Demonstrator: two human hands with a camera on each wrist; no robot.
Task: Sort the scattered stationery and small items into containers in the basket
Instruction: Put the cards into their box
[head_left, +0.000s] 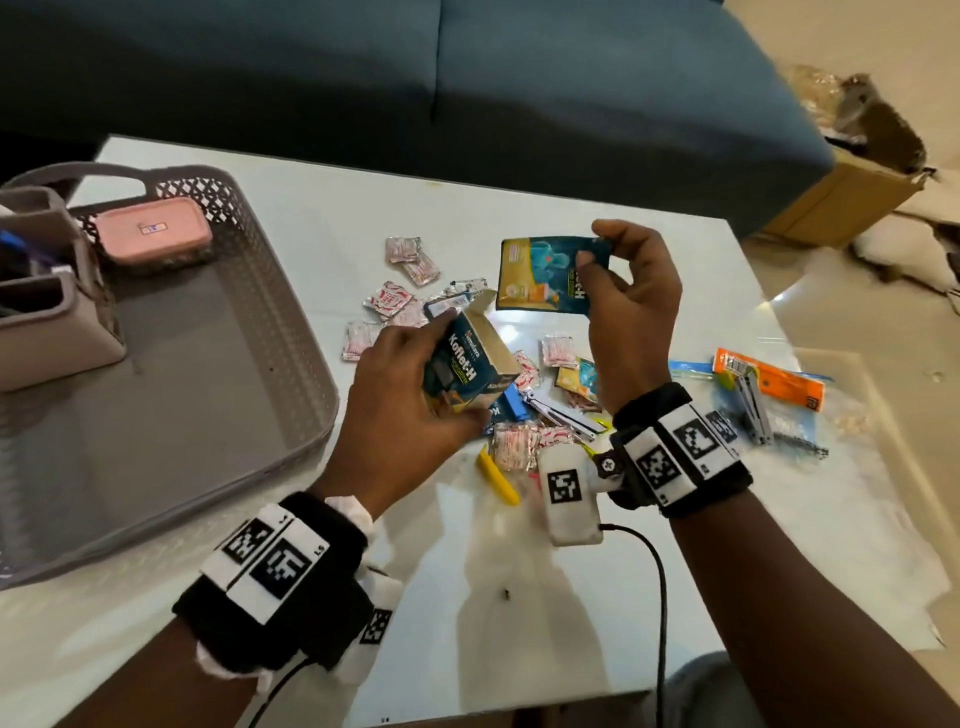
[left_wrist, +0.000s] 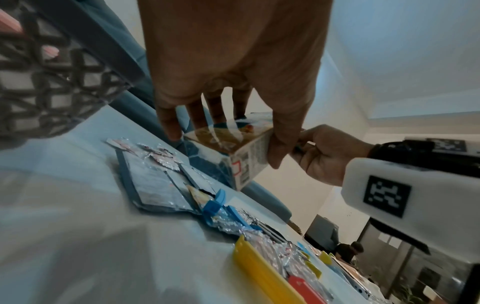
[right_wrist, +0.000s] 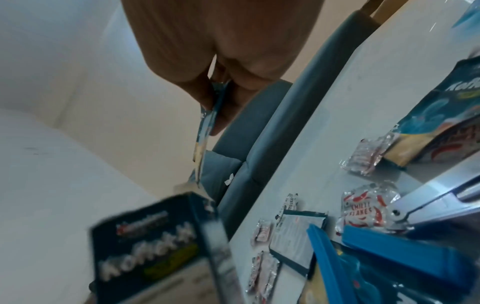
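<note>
My left hand (head_left: 410, 384) grips a small dark teal Koflet-H carton (head_left: 470, 364) with its top flap open, held above the table; the left wrist view shows the carton (left_wrist: 228, 152) from below with fingers (left_wrist: 168, 127) wrapped round it. My right hand (head_left: 623, 301) pinches a flat teal and yellow lozenge sachet (head_left: 545, 275) by its right edge, just above and right of the carton's open end. In the right wrist view the sachet (right_wrist: 207, 121) hangs edge-on over the blurred carton (right_wrist: 155, 246).
A grey lattice basket (head_left: 171, 410) sits at left with a pink case (head_left: 153, 231) and grey pen holders (head_left: 47, 312). Chilli flake sachets (head_left: 387, 299), a blue stapler (head_left: 519, 402), nail clippers (head_left: 566, 415), a yellow clip (head_left: 498, 475) and an orange packet (head_left: 769, 379) litter the white table (head_left: 545, 597).
</note>
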